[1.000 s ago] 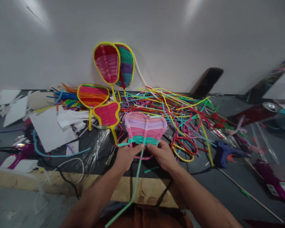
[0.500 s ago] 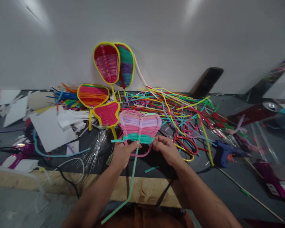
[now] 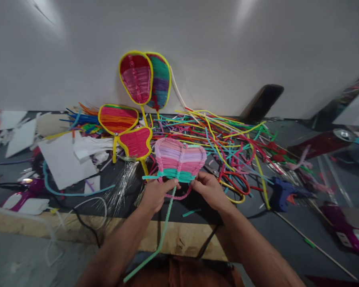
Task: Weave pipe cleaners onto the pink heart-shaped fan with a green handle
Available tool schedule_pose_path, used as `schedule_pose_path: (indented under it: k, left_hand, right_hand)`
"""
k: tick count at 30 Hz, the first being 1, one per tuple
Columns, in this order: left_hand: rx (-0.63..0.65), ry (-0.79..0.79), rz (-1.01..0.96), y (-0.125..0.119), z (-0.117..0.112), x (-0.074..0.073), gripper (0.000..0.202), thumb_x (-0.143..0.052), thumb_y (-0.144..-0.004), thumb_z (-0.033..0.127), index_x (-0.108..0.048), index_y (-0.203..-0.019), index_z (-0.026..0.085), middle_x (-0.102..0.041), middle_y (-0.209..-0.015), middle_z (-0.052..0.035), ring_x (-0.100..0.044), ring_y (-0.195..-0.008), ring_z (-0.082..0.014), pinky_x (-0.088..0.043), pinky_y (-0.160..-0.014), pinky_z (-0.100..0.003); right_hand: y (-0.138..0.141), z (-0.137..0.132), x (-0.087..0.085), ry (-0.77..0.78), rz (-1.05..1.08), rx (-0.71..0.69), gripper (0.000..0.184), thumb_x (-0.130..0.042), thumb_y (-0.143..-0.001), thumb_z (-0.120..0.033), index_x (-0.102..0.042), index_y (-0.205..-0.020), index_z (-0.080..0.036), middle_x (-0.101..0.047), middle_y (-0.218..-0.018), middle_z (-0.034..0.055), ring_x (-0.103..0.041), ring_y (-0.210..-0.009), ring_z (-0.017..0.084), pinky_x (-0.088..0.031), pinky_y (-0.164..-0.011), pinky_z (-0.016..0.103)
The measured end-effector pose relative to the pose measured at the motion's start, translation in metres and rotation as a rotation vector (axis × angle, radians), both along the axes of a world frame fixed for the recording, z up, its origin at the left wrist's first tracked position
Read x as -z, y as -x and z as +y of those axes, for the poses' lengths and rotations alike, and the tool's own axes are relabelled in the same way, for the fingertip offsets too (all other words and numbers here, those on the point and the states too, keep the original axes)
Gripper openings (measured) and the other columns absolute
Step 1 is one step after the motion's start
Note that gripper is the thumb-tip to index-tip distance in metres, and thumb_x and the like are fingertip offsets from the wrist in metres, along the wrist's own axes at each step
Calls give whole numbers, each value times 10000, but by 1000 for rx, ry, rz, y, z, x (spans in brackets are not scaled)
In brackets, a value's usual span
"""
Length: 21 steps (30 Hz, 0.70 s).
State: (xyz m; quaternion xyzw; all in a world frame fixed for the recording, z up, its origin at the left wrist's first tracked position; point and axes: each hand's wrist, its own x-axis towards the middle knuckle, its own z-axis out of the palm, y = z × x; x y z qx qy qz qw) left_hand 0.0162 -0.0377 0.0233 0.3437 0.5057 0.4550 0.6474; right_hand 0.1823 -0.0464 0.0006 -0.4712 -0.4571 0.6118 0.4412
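Both my hands hold a heart-shaped woven fan made of pink, purple and teal pipe cleaners, raised over a dark table. My left hand pinches its lower left edge, where a long teal pipe cleaner hangs down toward my lap. My right hand grips the lower right edge with closed fingers. A loose pink loop sags beneath the fan between my hands.
Finished yellow-rimmed fans lean on the white wall and lie at left. A tangle of coloured pipe cleaners spreads behind. A blue glue gun lies right, white paper sheets left, a phone against the wall.
The fan shifted slightly left and tilted, then came back right. My right hand moved from under the fan to its lower right edge. The hanging teal strand swung left.
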Motion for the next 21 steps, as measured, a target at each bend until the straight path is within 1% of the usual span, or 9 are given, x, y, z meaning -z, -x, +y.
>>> schedule_pose_path:
  k: [2,4,6,8,11,15,17,19,21]
  left_hand:
    - [-4,43,-62,-1,0,-2,153,-758,-552,211,-645,-628,142,-650,-564,8,-604,-540,-133,-503,-591,-261]
    - [5,85,-132,-1,0,-3,176,-768,-540,208,-644,-642,136,-645,-559,9,-602,-525,-129,-503,-572,-257]
    - [8,104,-172,0,1,-3,187,-774,-535,211,-642,-641,132,-637,-542,10,-602,-516,-128,-505,-567,-256]
    - [-14,95,-156,0,3,-3,190,-779,-530,219,-639,-621,128,-635,-527,7,-602,-510,-127,-504,-564,-251]
    - [-63,43,-86,0,3,-2,188,-783,-524,222,-639,-602,129,-645,-534,4,-605,-524,-128,-506,-572,-249]
    - [-48,-8,-28,-1,0,0,173,-780,-542,214,-650,-630,142,-662,-568,6,-616,-546,-139,-520,-604,-274]
    - [-29,-5,-31,-1,-2,1,168,-777,-555,217,-650,-637,144,-662,-573,6,-616,-544,-139,-522,-611,-279]
    - [-11,-8,-54,-1,-3,1,172,-775,-561,222,-648,-648,145,-659,-577,7,-615,-542,-139,-523,-609,-282]
    - [-2,-20,-65,-1,-3,1,187,-777,-558,227,-646,-665,147,-658,-589,8,-617,-546,-143,-525,-606,-288]
  right_hand:
    - [1,-1,1,-38,13,-5,170,-640,-697,-334,-571,-660,-183,-458,-589,-43,-377,-562,101,-315,-561,239]
    - [2,-1,4,-53,96,-18,158,-647,-698,-341,-595,-711,-192,-500,-634,-30,-421,-605,116,-346,-593,248]
    - [3,-1,7,-33,194,-26,173,-655,-706,-356,-604,-753,-198,-515,-662,-26,-436,-616,117,-357,-601,248]
    - [2,-1,8,10,247,-31,192,-666,-716,-370,-599,-741,-192,-493,-635,-35,-410,-577,100,-339,-570,233]
    - [-1,0,6,58,241,-21,239,-679,-723,-398,-590,-702,-177,-472,-590,-46,-370,-530,81,-301,-528,218]
    - [-4,1,4,32,193,13,271,-706,-704,-412,-585,-653,-176,-507,-600,-37,-405,-551,91,-334,-554,228]
    - [-4,0,7,6,195,10,260,-701,-711,-421,-602,-675,-183,-532,-629,-27,-444,-586,108,-365,-598,245]
    - [-3,-1,10,-4,216,2,257,-692,-714,-444,-625,-735,-197,-563,-673,-13,-475,-620,127,-385,-633,264]
    - [-3,-1,12,-9,239,-6,277,-692,-707,-467,-634,-775,-205,-576,-699,-5,-480,-629,135,-388,-635,269]
